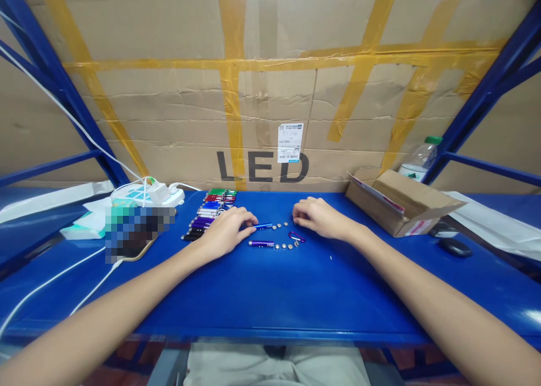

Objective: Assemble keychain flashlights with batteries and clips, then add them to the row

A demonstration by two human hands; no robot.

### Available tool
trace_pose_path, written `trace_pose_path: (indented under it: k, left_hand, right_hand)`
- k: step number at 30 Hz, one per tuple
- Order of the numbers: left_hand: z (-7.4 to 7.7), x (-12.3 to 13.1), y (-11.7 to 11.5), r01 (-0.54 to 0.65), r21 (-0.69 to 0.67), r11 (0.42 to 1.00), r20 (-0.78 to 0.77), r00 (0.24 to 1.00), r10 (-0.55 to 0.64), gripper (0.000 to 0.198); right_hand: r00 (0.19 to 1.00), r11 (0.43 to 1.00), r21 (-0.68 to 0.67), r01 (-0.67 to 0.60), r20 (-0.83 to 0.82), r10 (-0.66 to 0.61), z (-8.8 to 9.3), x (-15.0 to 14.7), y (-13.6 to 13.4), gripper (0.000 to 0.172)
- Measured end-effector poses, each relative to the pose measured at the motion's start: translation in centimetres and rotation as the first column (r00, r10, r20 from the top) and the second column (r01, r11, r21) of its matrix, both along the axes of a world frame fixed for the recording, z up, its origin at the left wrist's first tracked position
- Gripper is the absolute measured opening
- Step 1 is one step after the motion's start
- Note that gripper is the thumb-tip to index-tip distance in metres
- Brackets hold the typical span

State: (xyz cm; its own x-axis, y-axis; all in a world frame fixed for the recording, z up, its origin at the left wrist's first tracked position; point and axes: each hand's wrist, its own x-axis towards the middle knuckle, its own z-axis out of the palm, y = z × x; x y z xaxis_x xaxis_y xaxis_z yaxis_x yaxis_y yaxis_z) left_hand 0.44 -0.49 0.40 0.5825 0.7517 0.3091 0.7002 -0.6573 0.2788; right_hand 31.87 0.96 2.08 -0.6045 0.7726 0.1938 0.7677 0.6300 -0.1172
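My left hand (230, 231) pinches a small blue penlight (264, 226) near its left end, low over the table. Curled at the right, my right hand (316, 217) has its fingertips together; whatever lies in them is hidden. Between the hands is a short row of button cells (279, 226). Closer to me lies a purple penlight (261, 244), with several more button cells (284, 246) in line to its right. A purple carabiner clip (296, 237) rests beside those cells, below my right hand. Left of my left hand are rows of penlights (205, 221) in several colours, partly covered by it.
On the left of the blue table (270, 296) are a phone (139, 242), a white power strip (169, 195) and cables. An open cardboard box (393, 205), a bottle (422, 159) and a black mouse-like object (454, 247) stand right. A large carton (190, 121) closes off the back.
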Motion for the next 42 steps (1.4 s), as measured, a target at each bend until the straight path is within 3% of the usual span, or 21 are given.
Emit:
trace_pose_path:
  k: [23, 42]
  left_hand:
    - [-0.13, -0.16, 0.0, -0.01, -0.002, 1.0, 0.004, 1.0, 0.01, 0.025]
    - [-0.23, -0.24, 0.09, -0.024, 0.009, 1.0, -0.011, 1.0, 0.024, 0.016]
  right_hand:
    - [1.0, 0.999, -0.045, 0.015, 0.004, -0.015, 0.05, -0.09, -0.12, 0.01]
    - [0.999, 0.998, -0.057, 0.04, 0.029, -0.039, 0.22, -0.26, -0.31, 0.01]
